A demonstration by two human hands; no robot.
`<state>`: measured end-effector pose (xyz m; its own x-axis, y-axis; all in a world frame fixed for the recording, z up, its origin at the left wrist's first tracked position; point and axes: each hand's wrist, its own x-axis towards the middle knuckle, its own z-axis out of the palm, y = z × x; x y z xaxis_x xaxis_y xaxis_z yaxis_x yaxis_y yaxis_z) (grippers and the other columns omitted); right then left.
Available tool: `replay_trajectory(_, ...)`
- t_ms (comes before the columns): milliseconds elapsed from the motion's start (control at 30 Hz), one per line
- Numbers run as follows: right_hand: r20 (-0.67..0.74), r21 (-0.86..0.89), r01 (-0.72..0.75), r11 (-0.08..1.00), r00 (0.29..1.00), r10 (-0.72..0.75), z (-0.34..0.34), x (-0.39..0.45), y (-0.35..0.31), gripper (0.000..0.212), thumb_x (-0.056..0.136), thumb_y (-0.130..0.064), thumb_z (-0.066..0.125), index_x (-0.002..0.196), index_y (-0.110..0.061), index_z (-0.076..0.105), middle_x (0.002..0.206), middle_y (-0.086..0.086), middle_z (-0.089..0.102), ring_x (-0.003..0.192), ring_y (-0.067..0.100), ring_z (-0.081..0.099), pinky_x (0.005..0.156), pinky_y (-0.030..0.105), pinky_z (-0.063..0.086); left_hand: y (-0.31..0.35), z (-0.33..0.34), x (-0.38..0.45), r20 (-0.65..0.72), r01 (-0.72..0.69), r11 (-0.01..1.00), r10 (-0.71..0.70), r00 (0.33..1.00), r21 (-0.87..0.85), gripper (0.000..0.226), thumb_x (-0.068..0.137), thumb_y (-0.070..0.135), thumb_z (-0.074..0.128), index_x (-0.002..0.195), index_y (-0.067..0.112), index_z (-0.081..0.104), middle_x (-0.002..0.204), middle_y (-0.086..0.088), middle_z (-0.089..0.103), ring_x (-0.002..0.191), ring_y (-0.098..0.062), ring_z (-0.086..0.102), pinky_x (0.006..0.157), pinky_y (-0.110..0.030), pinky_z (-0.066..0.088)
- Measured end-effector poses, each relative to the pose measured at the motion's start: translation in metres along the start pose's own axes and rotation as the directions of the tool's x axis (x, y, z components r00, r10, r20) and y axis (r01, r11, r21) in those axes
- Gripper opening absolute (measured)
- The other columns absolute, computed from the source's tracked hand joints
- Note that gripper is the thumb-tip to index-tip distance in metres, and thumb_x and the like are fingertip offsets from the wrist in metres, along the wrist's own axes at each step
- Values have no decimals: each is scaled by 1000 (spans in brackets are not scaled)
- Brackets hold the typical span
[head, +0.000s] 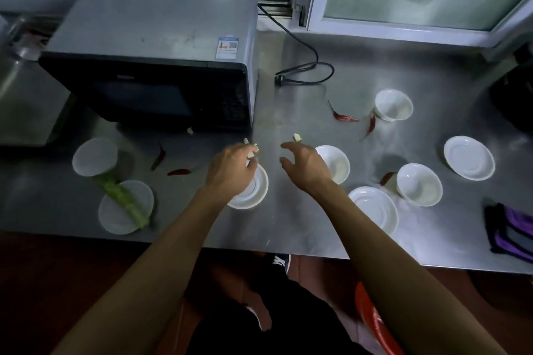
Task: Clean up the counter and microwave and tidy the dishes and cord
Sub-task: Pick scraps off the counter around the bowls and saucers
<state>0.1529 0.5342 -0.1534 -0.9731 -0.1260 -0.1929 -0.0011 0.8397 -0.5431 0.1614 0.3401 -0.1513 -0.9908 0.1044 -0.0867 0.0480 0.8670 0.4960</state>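
My left hand point(232, 168) hovers over a white saucer point(253, 193) and pinches small pale garlic pieces point(251, 150) in its fingertips. My right hand point(305, 166) is spread with fingers loosely curved, just short of another pale garlic piece point(297, 138) on the steel counter point(288, 106). The grey microwave point(161, 60) stands at the back left, door closed. Its black cord point(308, 72) lies looped on the counter, the plug unplugged. Several white bowls and saucers are scattered about, such as a bowl point(393, 104) and a saucer point(469, 157). Dried red chillies point(344, 117) lie among them.
A green vegetable stalk point(124, 196) lies across two white dishes at the left. A purple cloth point(510, 229) sits at the counter's right front edge. One more garlic piece point(190, 131) lies under the microwave's front. A red stool point(375, 323) is below the counter.
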Motion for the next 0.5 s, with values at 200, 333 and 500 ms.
replay_trajectory(200, 31, -65, -89, 994, 995, 92, 5, 40, 13, 40, 96, -25, 57, 135, -18, 57, 134, 13, 61, 115, 34, 60, 99, 45, 49, -10, 12, 28, 6, 30, 999, -30, 1000, -16, 24, 96, 22, 54, 115, 18, 69, 116, -1, 69, 103, -24, 63, 84, -33, 48)
replay_trajectory(333, 28, -65, -133, 989, 990, 135, 10, 62, 23, 42, 94, -22, 58, 135, -16, 57, 133, 10, 62, 118, 33, 59, 102, 45, 48, -15, 21, 47, 34, 41, 999, -42, 999, 34, 22, 96, 23, 52, 109, 18, 69, 110, -4, 69, 99, -28, 63, 79, -31, 45)
replay_trajectory(500, 35, -79, -193, 978, 980, 196, 19, 88, 31, 45, 89, -15, 59, 134, -13, 59, 126, 14, 64, 114, 37, 58, 98, 42, 48, -28, 33, 73, 89, 65, 997, -67, 994, 32, 19, 94, 22, 49, 101, 19, 66, 108, -1, 65, 100, -27, 57, 84, -40, 48)
